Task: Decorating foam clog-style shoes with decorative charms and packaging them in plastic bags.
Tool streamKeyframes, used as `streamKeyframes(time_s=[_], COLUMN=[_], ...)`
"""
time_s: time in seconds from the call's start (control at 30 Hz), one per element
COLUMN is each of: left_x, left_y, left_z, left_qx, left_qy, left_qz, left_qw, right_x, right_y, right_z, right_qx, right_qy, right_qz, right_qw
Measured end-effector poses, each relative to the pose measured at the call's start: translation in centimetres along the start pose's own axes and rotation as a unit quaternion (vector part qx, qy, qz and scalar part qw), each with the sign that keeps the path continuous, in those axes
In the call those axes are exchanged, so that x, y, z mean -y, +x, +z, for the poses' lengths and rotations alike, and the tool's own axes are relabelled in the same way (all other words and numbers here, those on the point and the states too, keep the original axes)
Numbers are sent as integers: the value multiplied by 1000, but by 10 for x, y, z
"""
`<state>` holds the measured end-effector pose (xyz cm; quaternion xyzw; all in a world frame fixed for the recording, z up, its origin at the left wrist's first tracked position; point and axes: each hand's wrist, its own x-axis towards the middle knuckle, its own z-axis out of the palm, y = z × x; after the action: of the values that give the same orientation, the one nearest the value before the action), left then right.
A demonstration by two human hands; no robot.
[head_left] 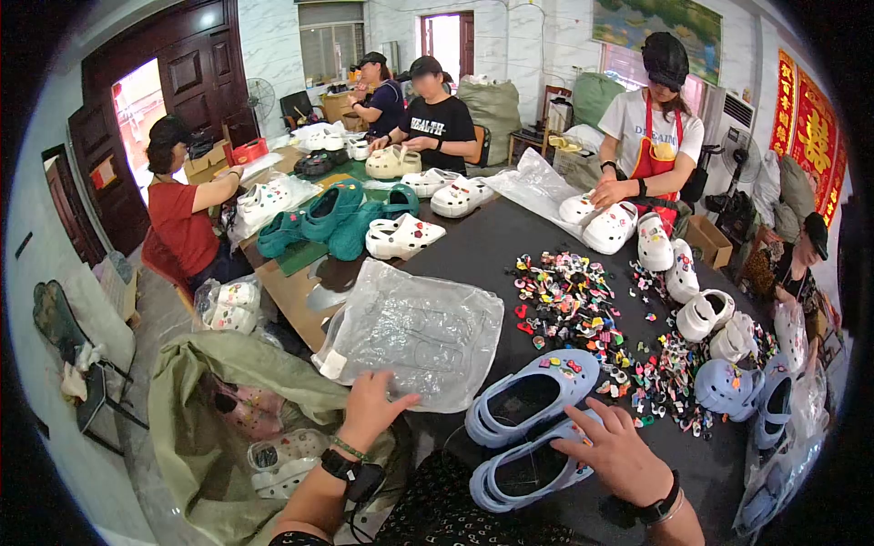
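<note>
A pair of light blue clogs lies on the dark table in front of me. The far clog [572,366] has several colourful charms on its toe. My right hand [628,455] is over the toe of the near clog [526,502], fingers spread; whether it presses on the shoe I cannot tell. My left hand [373,414] is open at the near edge of a clear plastic bag [428,332], thumb and fingers apart. The bag lies flat on the table, left of the clogs. A thin thread or strap crosses the clogs' openings.
Loose charms [569,300] are heaped beyond the clogs. White clogs [683,273] and more blue clogs [728,387] line the right side. Teal clogs [346,232] stand far left. A green sack [187,446] holding bagged clogs is at my left. Several people work around the table.
</note>
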<state>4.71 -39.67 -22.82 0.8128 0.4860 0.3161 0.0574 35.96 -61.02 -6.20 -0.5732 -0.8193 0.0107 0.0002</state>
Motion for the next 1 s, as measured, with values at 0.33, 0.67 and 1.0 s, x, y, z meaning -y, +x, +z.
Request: streamKeyframes(time_s=[0.33, 0.67, 1.0], left_x=[4, 80, 142], left_y=[25, 226, 347], left_z=[4, -87, -78], left_qx=[39, -274, -276], left_qy=[-196, -48, 14], left_qz=[-134, -32, -85], left_qw=[971, 960, 957], right_x=[-8, 4, 5], right_y=[-83, -105, -105], right_z=[86, 150, 141], right_qx=[-349, -315, -266], right_qy=[165, 97, 103], right_qz=[303, 357, 362], right_qw=[871, 874, 888])
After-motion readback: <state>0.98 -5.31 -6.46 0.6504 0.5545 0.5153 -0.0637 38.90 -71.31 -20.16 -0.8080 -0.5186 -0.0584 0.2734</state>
